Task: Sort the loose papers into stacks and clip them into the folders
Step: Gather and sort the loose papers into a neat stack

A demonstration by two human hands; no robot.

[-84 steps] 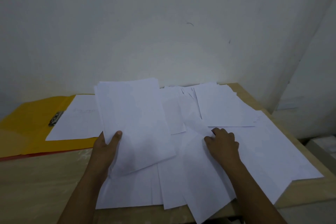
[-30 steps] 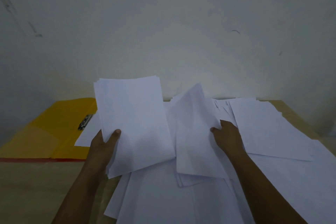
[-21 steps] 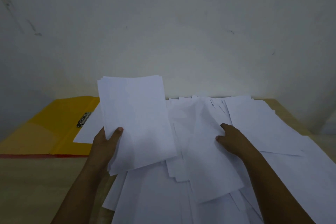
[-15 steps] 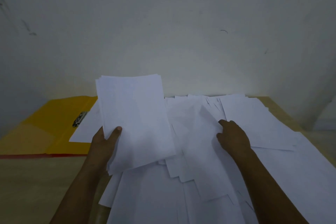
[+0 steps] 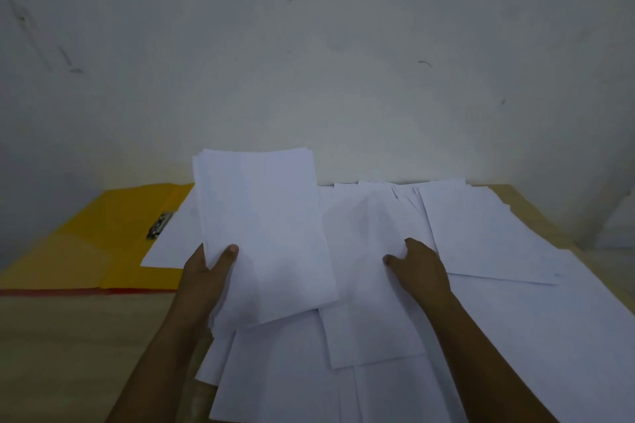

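**Right hand back down on the loose pile, stack unchanged in the left**

Nearest us, overlapping loose white paper sheets [image 5: 378,385] cover the pale wooden table [image 5: 68,354] from the near edge out to the right. A second ago our right hand [image 5: 417,268] had one sheet lifted up off this pile; that sheet now lies flat again, and the hand rests on the papers with curled fingers and the thumb pressing the top sheet. We cannot tell whether it actually pinches a sheet or only presses down on it.

To the left of it, our left hand [image 5: 206,271] grips the gathered stack of white sheets [image 5: 264,237] at its near left corner, thumb on top and fingers underneath, holding it tilted above the table just as it was in the earlier views.

Farther left lies the open yellow card folder [image 5: 96,244] with its small metal clip [image 5: 158,225], a single white page [image 5: 171,247] on it.

We judge that the raised sheet was not added to the stack, so sorting is at an early stage: most sheets are loose and nothing has been clipped.
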